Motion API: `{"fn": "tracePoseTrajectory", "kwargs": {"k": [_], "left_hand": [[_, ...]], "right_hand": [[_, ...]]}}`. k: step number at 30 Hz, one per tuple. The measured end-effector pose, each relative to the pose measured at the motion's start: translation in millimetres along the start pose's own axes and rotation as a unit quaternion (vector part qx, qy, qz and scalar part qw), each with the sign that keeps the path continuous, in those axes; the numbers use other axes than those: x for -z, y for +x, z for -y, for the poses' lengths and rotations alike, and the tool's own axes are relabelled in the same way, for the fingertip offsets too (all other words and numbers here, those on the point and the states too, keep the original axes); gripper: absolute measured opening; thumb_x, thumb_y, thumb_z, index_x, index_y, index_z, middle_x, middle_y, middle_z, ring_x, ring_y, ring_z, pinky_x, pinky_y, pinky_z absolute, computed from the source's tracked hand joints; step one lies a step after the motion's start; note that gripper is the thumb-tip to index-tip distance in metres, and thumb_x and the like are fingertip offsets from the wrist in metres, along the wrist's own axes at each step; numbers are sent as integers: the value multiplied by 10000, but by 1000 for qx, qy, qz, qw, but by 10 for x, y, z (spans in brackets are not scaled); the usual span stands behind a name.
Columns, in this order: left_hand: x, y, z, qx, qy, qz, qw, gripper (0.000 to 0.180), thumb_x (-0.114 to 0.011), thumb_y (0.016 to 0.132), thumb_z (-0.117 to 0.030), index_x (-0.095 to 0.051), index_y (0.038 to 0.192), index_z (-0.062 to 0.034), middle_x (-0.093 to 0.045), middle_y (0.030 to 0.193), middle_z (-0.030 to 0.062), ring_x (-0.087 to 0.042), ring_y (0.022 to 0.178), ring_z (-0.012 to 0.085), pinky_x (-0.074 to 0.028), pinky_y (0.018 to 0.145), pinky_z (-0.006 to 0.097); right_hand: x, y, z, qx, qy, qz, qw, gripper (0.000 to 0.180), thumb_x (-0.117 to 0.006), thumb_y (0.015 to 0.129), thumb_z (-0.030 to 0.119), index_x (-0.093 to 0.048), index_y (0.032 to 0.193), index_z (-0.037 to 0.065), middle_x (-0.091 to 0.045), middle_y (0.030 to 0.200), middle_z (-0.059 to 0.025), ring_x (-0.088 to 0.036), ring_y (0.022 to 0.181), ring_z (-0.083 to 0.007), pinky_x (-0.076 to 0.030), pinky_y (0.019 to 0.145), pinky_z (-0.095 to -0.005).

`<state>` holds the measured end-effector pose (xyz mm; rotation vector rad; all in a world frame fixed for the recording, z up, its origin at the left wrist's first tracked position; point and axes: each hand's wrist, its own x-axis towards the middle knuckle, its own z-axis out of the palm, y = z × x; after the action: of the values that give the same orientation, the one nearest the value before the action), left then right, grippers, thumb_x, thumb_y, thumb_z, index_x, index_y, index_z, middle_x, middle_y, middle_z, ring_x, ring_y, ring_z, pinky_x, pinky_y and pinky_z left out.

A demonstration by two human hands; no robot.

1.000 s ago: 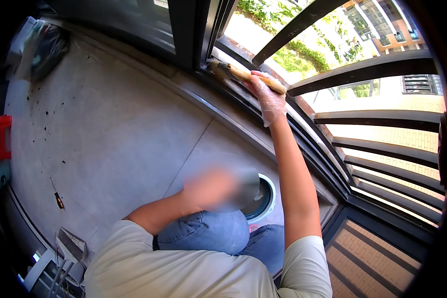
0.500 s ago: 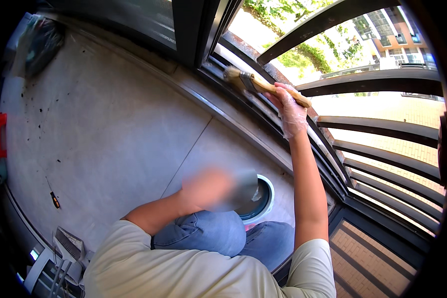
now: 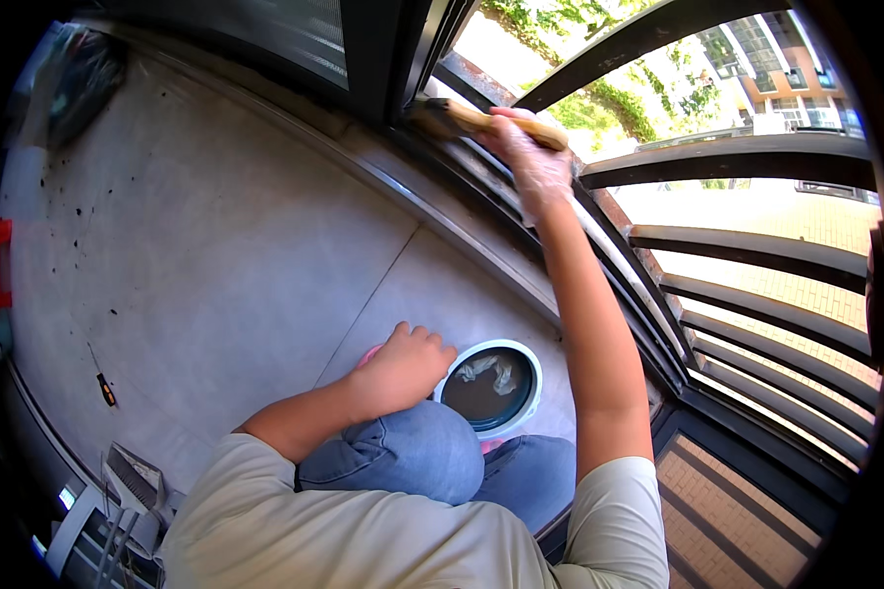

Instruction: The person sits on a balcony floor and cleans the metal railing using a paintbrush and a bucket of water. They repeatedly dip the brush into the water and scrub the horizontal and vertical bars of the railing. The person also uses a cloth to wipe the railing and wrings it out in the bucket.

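At the railing [image 3: 737, 157], gloved right hand [image 3: 530, 157] grips wooden-handled brush [image 3: 476, 120]; left hand [image 3: 403, 368] curled, empty, on knee beside paint bucket [image 3: 491, 388].

Right hand [image 3: 528, 157] gloved, arm stretched up — grip closed; left hand [image 3: 403, 368] loosely curled, low.

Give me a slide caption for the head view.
Gloved right hand brushes the dark railing; left hand rests beside the paint can.

One head-worn fisheye view looks steeply down from above the person's own shoulders, facing a concrete floor [image 3: 196, 245] and dark railing [image 3: 737, 157]. Beyond the right hand's [image 3: 525, 152] fingers the railing bends; the left hand [image 3: 403, 368] lies nearer the lens.
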<state>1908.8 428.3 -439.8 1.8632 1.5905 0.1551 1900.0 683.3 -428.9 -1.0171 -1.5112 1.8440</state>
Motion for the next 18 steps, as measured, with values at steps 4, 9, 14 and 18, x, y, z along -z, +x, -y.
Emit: {"fn": "tracePoseTrajectory", "kwargs": {"k": [4, 9, 14, 18], "left_hand": [[-27, -62, 1, 2, -5, -14, 1000, 211, -567, 824, -212, -565, 991, -82, -576, 881, 99, -549, 873, 264, -398, 793, 395], [-45, -53, 81, 18, 11, -10, 1000, 207, -567, 826, -214, -566, 993, -91, -575, 888, 96, -550, 883, 261, -401, 798, 400], [20, -125, 187, 20, -9, -37, 999, 216, -575, 819, -207, -563, 1000, -91, -574, 886, 94, -547, 883, 263, -401, 808, 402], [88, -105, 281, 52, 47, -6, 998, 251, -578, 820, -212, -559, 1038, -88, -579, 898, 98, -548, 891, 266, -400, 823, 404]], "right_hand": [[-103, 112, 84, 95, -305, 20, 947, 187, -689, 738, 188, -696, 867, 52, -688, 795, -77, -637, 751, -128, -487, 743, -251], [-382, 160, 339, 96, -363, 28, 927, 179, -690, 754, 174, -694, 863, 33, -691, 821, -90, -638, 756, -128, -497, 769, -257], [-366, 243, 529, 38, -491, 74, 867, 236, -668, 749, 240, -695, 883, 47, -690, 833, -99, -653, 751, -151, -494, 776, -270], [-400, 291, 368, 121, -433, 50, 892, 252, -672, 748, 258, -688, 876, 41, -687, 829, -108, -655, 757, -171, -499, 767, -284]]}}
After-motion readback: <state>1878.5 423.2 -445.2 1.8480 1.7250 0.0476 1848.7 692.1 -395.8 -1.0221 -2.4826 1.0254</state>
